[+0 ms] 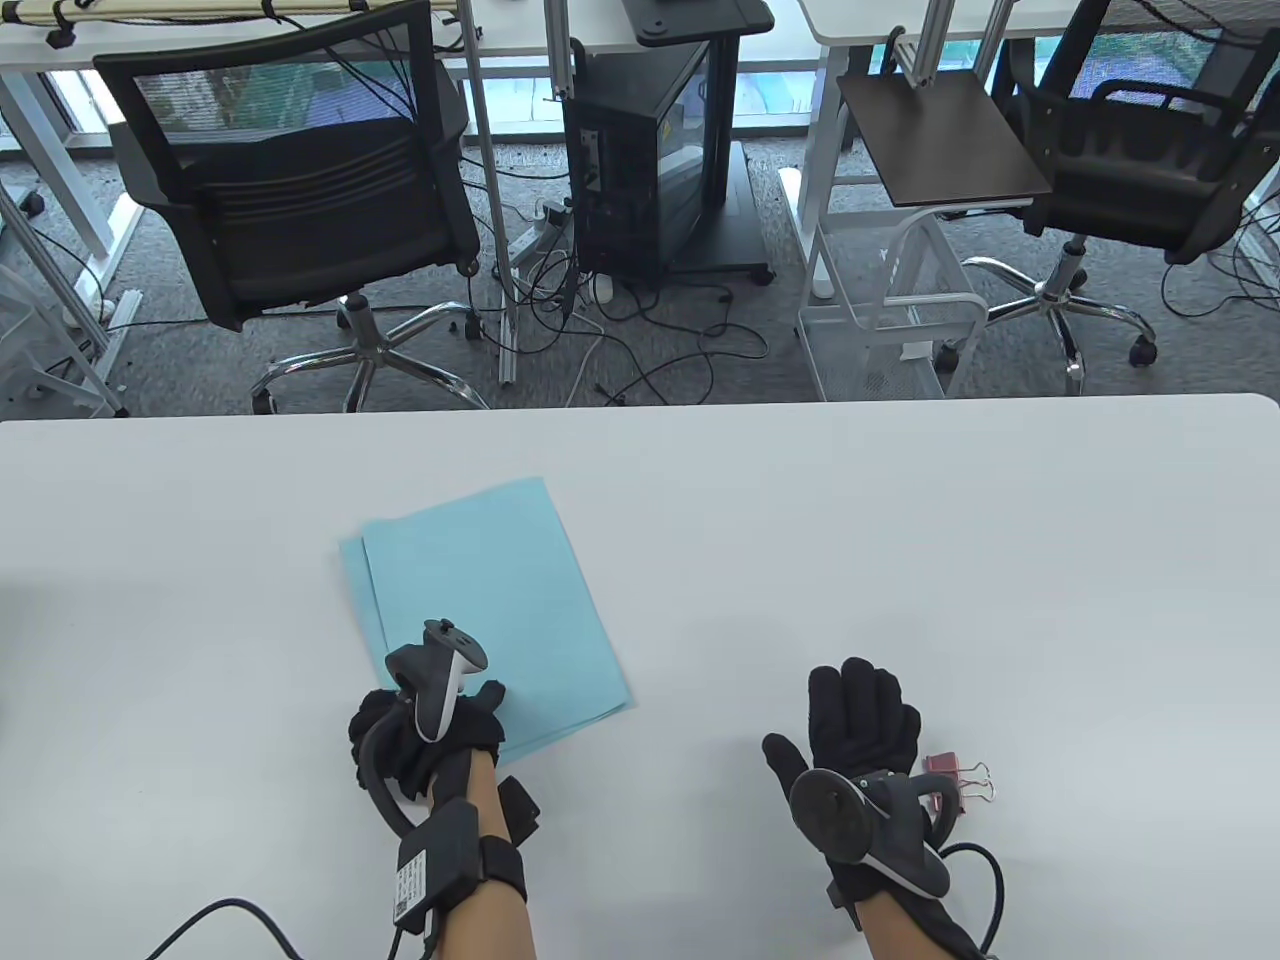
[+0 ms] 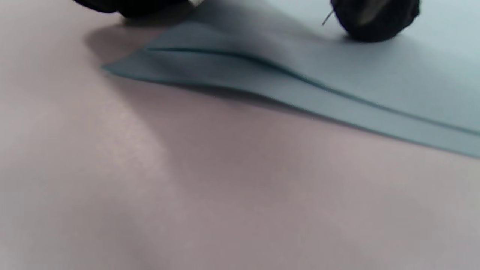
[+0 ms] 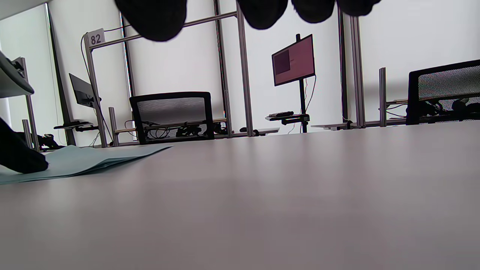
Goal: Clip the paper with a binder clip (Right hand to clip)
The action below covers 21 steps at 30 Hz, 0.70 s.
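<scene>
Two light blue paper sheets [image 1: 490, 610] lie stacked slightly askew on the white table [image 1: 900, 520], left of centre. My left hand [image 1: 440, 720] rests on their near corner, with a fingertip [image 2: 375, 20] pressing on the top sheet [image 2: 337, 75]. My right hand [image 1: 850, 730] hovers flat and open over bare table at the lower right and holds nothing. A pink binder clip [image 1: 955, 778] with silver wire handles lies on the table just right of that hand, partly hidden behind its tracker. The sheets also show at the left in the right wrist view [image 3: 86, 159].
The table's far edge [image 1: 640, 405] runs across the middle of the table view. Beyond it stand office chairs [image 1: 300, 190], a computer tower [image 1: 640, 150] and a white wire cart [image 1: 880, 300], all off the table.
</scene>
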### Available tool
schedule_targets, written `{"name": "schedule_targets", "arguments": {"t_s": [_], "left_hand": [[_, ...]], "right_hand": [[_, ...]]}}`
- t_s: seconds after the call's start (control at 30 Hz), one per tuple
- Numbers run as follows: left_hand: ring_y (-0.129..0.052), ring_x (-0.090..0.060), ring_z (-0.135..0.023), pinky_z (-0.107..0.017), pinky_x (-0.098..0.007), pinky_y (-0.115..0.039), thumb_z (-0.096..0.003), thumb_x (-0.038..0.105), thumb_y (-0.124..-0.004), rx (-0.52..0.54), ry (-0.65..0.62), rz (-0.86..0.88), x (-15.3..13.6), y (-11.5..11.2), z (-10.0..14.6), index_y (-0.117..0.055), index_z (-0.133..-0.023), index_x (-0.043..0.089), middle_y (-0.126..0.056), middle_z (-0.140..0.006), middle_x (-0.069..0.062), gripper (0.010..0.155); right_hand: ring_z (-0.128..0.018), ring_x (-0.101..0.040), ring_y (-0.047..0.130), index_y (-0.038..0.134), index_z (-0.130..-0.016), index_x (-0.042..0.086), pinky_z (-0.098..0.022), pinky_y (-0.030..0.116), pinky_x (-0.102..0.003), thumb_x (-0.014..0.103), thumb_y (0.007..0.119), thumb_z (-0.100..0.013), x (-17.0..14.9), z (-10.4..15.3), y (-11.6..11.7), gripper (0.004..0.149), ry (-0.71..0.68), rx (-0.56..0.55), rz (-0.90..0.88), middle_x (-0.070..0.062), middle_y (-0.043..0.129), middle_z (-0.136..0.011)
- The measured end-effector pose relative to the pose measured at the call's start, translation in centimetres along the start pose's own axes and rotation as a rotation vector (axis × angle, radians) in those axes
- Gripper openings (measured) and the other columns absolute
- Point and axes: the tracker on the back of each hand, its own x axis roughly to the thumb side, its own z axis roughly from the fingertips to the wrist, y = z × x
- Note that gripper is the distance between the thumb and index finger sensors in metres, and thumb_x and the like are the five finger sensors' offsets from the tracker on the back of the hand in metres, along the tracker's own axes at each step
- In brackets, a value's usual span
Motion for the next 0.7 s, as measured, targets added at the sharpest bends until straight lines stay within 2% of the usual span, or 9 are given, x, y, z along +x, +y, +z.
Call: {"name": "schedule_targets", "arguments": {"t_s": [0.07, 0.13, 0.27, 0.37, 0.5, 0.57, 0.63, 0.7], "left_hand": [[-0.061, -0.060, -0.091, -0.071, -0.067, -0.060, -0.0547, 0.059, -0.068, 0.027, 0.006, -0.018, 0.2, 0.4, 0.3, -0.035, -0.112, -0.019, -0.045, -0.109, -0.047, 0.103], [-0.064, -0.057, -0.090, -0.071, -0.065, -0.063, -0.0555, 0.055, -0.071, 0.012, 0.021, -0.007, 0.3, 0.5, 0.5, -0.037, -0.113, -0.018, -0.049, -0.109, -0.044, 0.099], [-0.073, -0.048, -0.086, -0.070, -0.060, -0.070, -0.0558, 0.051, -0.075, 0.046, 0.019, 0.042, 0.3, 0.6, 0.7, -0.042, -0.113, -0.013, -0.062, -0.105, -0.034, 0.092], [-0.079, -0.038, -0.080, -0.068, -0.054, -0.074, -0.0561, 0.046, -0.080, 0.073, 0.016, 0.167, -0.5, 0.5, 0.7, -0.043, -0.114, -0.008, -0.067, -0.101, -0.025, 0.087], [-0.086, -0.027, -0.074, -0.064, -0.047, -0.078, -0.0594, 0.035, -0.079, 0.109, 0.016, 0.355, -2.2, 0.4, 0.6, -0.052, -0.112, 0.003, -0.078, -0.094, -0.011, 0.067], [-0.086, -0.027, -0.076, -0.065, -0.046, -0.078, -0.0613, 0.032, -0.077, 0.062, -0.039, 0.496, -3.2, 0.6, 0.5, -0.058, -0.110, 0.012, -0.077, -0.093, -0.007, 0.056], [-0.084, -0.033, -0.081, -0.068, -0.048, -0.075, -0.0634, 0.029, -0.071, 0.005, -0.147, 0.605, -3.8, 0.9, 0.6, -0.058, -0.109, 0.019, -0.072, -0.097, -0.006, 0.049], [-0.083, -0.040, -0.090, -0.070, -0.051, -0.074, -0.0651, 0.029, -0.065, -0.019, -0.261, 0.629, -4.1, 1.3, 1.1, -0.050, -0.111, 0.024, -0.066, -0.110, -0.018, 0.048]], "right_hand": [[-0.087, -0.079, 0.030, 0.033, -0.110, -0.023, -0.055, 0.036, -0.085, 0.038, 0.059, -0.063, 0.0, 0.0, 0.0, 0.081, 0.005, 0.001, 0.001, -0.056, 0.027, -0.105], [-0.087, -0.079, 0.031, 0.033, -0.110, -0.023, -0.055, 0.036, -0.085, 0.038, 0.060, -0.063, 0.0, 0.1, -0.1, 0.081, 0.008, 0.000, 0.003, -0.055, 0.027, -0.105], [-0.087, -0.080, 0.031, 0.034, -0.110, -0.024, -0.055, 0.037, -0.085, 0.038, 0.061, -0.063, 0.1, 0.1, -0.3, 0.082, 0.014, -0.015, 0.001, -0.056, 0.028, -0.105], [-0.087, -0.079, 0.032, 0.034, -0.110, -0.023, -0.055, 0.037, -0.084, 0.038, 0.061, -0.063, 0.1, 0.1, -0.2, 0.082, 0.011, -0.010, 0.002, -0.056, 0.028, -0.105], [-0.087, -0.079, 0.032, 0.034, -0.110, -0.023, -0.055, 0.037, -0.084, 0.038, 0.061, -0.063, 0.0, 0.0, -0.3, 0.082, 0.012, -0.007, -0.018, -0.056, 0.028, -0.105], [-0.087, -0.079, 0.032, 0.034, -0.110, -0.023, -0.055, 0.037, -0.084, 0.038, 0.061, -0.063, -0.1, 0.0, -0.4, 0.082, 0.015, -0.012, -0.037, -0.056, 0.028, -0.105], [-0.087, -0.079, 0.032, 0.034, -0.110, -0.023, -0.055, 0.037, -0.085, 0.038, 0.061, -0.063, -0.1, -0.1, -0.4, 0.082, 0.013, -0.011, -0.046, -0.055, 0.028, -0.105], [-0.087, -0.079, 0.032, 0.034, -0.110, -0.023, -0.055, 0.038, -0.085, 0.038, 0.061, -0.063, 0.0, -0.1, -0.4, 0.082, 0.007, -0.007, -0.056, -0.056, 0.028, -0.105]]}}
